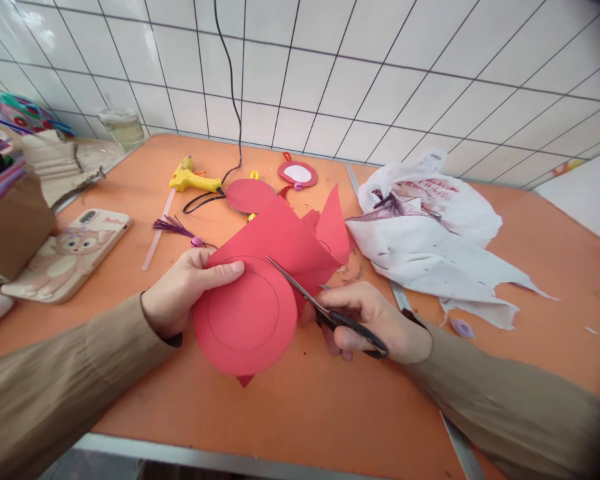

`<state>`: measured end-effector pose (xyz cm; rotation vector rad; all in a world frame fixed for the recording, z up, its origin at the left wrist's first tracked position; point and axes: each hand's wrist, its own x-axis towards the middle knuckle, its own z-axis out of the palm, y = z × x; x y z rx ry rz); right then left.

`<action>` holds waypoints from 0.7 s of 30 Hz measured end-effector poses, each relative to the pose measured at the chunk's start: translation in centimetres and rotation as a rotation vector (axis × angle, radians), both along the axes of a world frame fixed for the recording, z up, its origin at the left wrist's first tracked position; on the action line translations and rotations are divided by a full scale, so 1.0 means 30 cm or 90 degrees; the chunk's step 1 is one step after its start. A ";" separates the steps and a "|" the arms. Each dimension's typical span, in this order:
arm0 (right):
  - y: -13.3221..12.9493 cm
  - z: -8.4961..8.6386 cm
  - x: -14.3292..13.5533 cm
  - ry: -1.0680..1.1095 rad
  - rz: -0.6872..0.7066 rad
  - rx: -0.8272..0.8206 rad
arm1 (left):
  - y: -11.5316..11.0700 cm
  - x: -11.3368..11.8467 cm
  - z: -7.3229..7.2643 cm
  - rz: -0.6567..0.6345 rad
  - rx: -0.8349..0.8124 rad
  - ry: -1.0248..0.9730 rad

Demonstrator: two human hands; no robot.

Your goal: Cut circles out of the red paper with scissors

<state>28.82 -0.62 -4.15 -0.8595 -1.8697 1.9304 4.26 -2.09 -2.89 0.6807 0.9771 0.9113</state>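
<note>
My left hand (193, 287) pinches a sheet of red paper (243, 313), thumb on top, near its left edge. Two pencil circles, one inside the other, are drawn on the sheet, and its lower part is cut round along the outer line. My right hand (367, 327) grips black-handled scissors (353, 327) at the sheet's right side. One blade lies over the paper along the outer circle; the other blade is mostly hidden beneath. The uncut part of the sheet stands up behind the blades.
Behind the sheet lie a yellow glue gun (193, 179), a red disc (250, 195), a small red-and-white oval ornament (298, 175) and a purple tassel (173, 228). A white plastic bag (430, 233) is at right. A phone (73, 253) and a brown box (17, 227) stand left.
</note>
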 end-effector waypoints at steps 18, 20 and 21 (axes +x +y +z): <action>0.001 0.004 -0.009 0.043 -0.130 -0.020 | 0.000 -0.007 -0.013 -0.097 0.035 -0.010; 0.001 0.008 -0.011 0.050 -0.146 -0.024 | 0.000 -0.003 -0.014 -0.090 0.016 0.037; 0.001 0.010 -0.012 0.054 -0.152 -0.028 | 0.000 -0.001 -0.013 -0.074 0.006 0.054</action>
